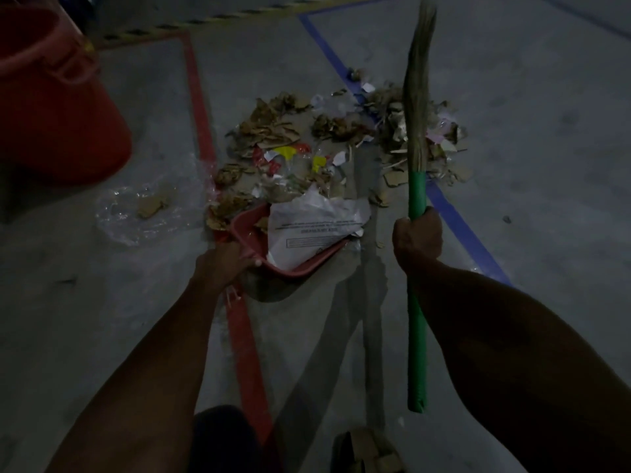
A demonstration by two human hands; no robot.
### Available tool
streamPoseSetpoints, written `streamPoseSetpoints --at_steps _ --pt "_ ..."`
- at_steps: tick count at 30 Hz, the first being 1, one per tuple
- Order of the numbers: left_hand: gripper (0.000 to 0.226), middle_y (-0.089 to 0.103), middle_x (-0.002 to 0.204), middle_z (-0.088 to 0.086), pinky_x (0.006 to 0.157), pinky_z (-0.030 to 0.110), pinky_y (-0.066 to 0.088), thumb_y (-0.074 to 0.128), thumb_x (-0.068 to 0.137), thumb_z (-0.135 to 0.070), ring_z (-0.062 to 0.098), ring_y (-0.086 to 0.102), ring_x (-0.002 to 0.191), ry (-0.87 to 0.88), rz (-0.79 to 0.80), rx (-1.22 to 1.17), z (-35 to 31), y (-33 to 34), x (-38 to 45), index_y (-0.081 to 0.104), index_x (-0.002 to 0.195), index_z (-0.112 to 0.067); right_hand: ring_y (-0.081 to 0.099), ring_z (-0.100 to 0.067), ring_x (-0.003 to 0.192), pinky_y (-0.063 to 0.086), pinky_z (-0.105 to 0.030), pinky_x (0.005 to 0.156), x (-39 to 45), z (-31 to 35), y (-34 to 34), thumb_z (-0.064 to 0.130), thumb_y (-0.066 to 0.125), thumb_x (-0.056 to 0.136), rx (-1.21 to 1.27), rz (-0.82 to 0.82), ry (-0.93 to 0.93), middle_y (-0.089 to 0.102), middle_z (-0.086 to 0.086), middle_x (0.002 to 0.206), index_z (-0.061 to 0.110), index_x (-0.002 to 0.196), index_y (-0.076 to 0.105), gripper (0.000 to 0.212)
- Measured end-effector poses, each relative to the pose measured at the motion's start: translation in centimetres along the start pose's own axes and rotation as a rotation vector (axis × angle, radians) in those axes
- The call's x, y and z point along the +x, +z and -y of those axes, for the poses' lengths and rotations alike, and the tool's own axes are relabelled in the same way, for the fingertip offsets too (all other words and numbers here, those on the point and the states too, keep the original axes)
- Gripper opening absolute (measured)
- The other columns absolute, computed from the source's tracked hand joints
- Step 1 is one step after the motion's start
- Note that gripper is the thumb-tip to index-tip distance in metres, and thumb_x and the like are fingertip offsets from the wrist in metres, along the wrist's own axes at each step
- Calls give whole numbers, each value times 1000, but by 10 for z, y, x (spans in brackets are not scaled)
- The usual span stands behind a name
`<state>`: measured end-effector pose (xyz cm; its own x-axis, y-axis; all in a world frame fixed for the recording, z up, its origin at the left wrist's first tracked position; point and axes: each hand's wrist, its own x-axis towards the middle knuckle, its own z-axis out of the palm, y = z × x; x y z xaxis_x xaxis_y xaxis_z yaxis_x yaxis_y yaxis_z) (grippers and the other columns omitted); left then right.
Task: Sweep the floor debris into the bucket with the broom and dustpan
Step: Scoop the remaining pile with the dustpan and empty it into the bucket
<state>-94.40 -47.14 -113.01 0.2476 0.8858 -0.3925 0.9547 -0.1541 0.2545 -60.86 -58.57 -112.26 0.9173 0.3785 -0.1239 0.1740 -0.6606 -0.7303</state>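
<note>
Sitting at the far left of the floor [512,97], the red bucket [51,107] is well apart from the debris [327,138], with a clear plastic sheet [136,206] lying between them. Your left hand [222,264] is gripping the red dustpan [293,268] at its near edge, fingers curled around it, while a white printed sheet [314,227] is lying in the pan. Your right hand [418,238] is closing tightly around the green handle of the broom [417,186], whose bristles are pointing away over the scraps on the blue tape line [461,223].
</note>
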Motion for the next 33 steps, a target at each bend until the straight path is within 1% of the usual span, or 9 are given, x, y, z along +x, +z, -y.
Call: streamPoseSetpoints --at_steps 5,10,14,20,23,25,27,29,33 --pt "33 60 99 -1 74 31 38 62 88 -56 27 63 102 74 -19 -50 -6 -12 -10 59 99 -25 59 -34 114 47 -42 93 1 16 25 22 62 89 80 -12 22 59 -11 124 13 133 51 46" --pt "52 66 121 10 77 30 38 64 87 -55 30 62 108 102 -97 -125 18 -19 -29 60 125 -20 57 -34 118 45 -40 97 -8 39 58 23 63 88 109 91 -59 59 -13 128 11 133 53 48" --pt "58 64 128 9 80 32 43 65 88 -53 29 61 111 69 -126 -172 53 -16 -59 53 135 -21 60 -34 114 47 -37 89 -13 49 67 27 65 87 53 173 -169 63 -14 123 10 129 58 46" --pt "44 68 115 5 73 29 41 62 87 -59 16 58 89 14 -71 -183 100 -20 -97 61 112 -23 63 -37 106 51 -42 87 -26 52 68 35 65 82 -14 287 -259 65 -19 116 8 125 61 50" --pt "58 68 115 6 73 31 44 61 80 -69 19 61 92 -37 -71 -152 126 -21 -118 64 112 -21 67 -36 92 57 -44 79 -45 53 69 46 61 76 -31 357 -249 67 -18 103 7 115 63 55" --pt "68 69 112 7 72 31 43 54 73 -78 22 63 94 -69 -43 -127 144 -20 -132 64 107 -20 64 -33 86 56 -40 73 -53 46 71 40 63 80 -65 407 -229 64 -13 98 8 114 61 46" --pt "78 70 108 8 70 32 43 43 62 -88 21 64 90 -90 -32 -127 164 -16 -144 63 98 -22 64 -31 82 56 -38 70 -57 35 75 40 67 74 -86 423 -205 64 -10 97 12 114 60 50" --pt "81 70 111 8 72 32 43 41 60 -89 22 64 93 -114 -38 -123 181 -10 -153 65 101 -23 64 -29 84 57 -38 74 -57 23 81 51 71 70 -130 418 -201 65 -10 102 18 117 60 59" --pt "68 67 121 9 74 30 39 56 76 -78 26 63 106 -195 -35 -95 200 -2 -158 67 113 -22 63 -35 95 55 -42 83 -61 13 83 64 62 84 -234 402 -323 60 -15 116 17 122 59 60"
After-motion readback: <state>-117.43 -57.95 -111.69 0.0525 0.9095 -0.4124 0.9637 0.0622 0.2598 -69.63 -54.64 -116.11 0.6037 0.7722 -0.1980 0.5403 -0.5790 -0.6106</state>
